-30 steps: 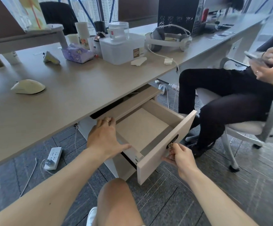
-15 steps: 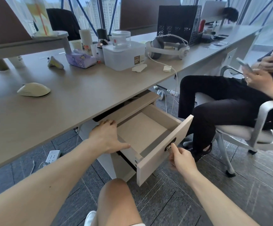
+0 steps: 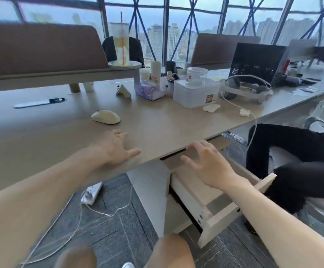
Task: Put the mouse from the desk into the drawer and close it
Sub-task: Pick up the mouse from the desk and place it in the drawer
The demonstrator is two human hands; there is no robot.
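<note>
1. Just beyond my left hand (image 3: 116,149), now up on the desk (image 3: 167,124) with fingers spread and empty, I see the mouse (image 3: 105,117).
2. Under my right hand (image 3: 207,163), off the handle and loose, the drawer (image 3: 221,219) stands ready; grabbing comes next.

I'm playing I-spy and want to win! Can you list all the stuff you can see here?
mouse: one, cream, on the desk, beyond the left hand
drawer: one, light wood, open under the desk
headset: one, white, desk right
storage box: one, clear, mid-desk
tissue pack: one, purple, beside the box
power strip: one, white, on the floor
seated person's legs: black, far right
left hand: open, on the desk edge
right hand: open, above the drawer
</note>
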